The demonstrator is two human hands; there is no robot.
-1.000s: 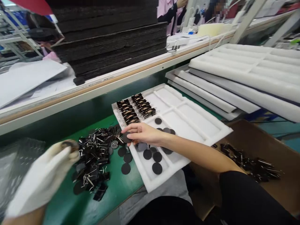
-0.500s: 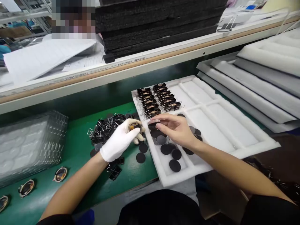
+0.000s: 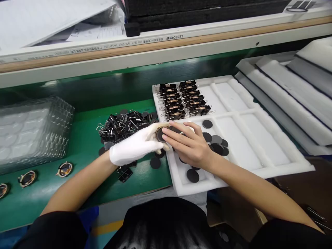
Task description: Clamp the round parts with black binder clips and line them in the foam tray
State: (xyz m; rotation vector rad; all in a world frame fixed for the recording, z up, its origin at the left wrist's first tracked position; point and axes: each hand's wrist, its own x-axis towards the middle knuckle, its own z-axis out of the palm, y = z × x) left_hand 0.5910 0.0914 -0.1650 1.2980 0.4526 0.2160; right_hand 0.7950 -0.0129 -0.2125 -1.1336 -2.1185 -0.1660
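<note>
My left hand [image 3: 138,144], in a white glove, is closed around a round gold-rimmed piece [image 3: 157,130], perhaps a watch case. A black disc [image 3: 160,135] covers the face of that piece. My bare right hand [image 3: 190,145] has its fingertips on the disc and the piece's edge; its thumb is hidden. Beneath the right hand, loose black discs [image 3: 193,175] lie in the white foam tray [image 3: 178,188]. Just behind the left hand is a heap of black binder clips [image 3: 121,126], with more discs [image 3: 155,163] on the green table around it.
Clipped gold-rimmed pieces [image 3: 172,102] stand in two rows at the tray's far left. Three round pieces [image 3: 64,169] lie on the green table [image 3: 85,193] at left. Clear plastic trays [image 3: 38,135] are stacked behind them. White foam trays [image 3: 290,97] pile up at right.
My right hand has moved left, bringing the black disc onto the piece in my left hand. The left hand has shifted slightly right. My view has tilted downward.
</note>
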